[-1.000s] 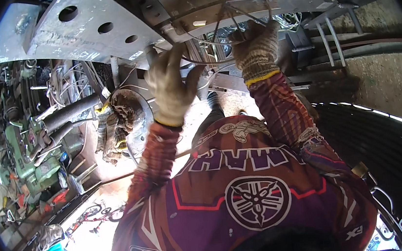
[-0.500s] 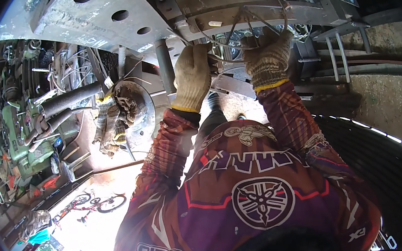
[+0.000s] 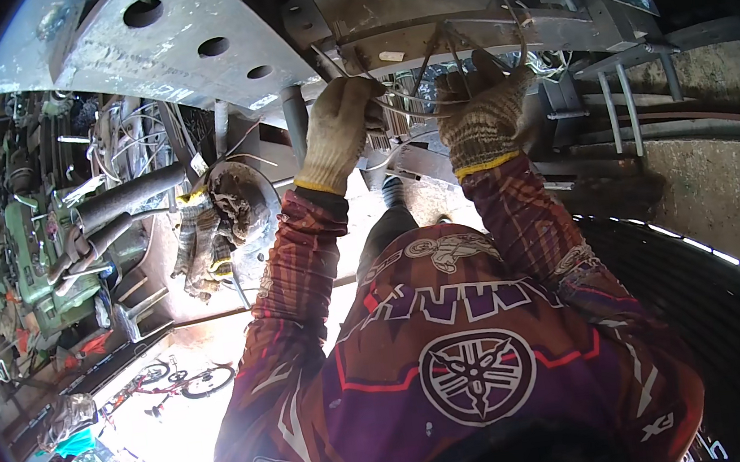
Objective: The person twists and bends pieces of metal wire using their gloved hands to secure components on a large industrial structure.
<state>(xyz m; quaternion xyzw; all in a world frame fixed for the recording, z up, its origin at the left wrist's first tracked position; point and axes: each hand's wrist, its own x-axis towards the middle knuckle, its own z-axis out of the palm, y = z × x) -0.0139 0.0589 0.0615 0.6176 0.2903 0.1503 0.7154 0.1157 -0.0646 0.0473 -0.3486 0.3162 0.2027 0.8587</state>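
Steel plate [image 3: 176,62], edge near left hand [image 3: 338,126]; curved rod [image 3: 413,115] across gap between hands [image 3: 483,120].

Round grey plate [image 3: 264,221], crumpled brown bundle [image 3: 234,194] on it, knitted gloves [image 3: 198,245] at its edge

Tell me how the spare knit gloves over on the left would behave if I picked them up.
The gloves would probably be floppy, since they droop in loose folds. They're likely light for their size, as they look like plain knit fabric. Rolling seems unlikely given their limp, uneven shape.
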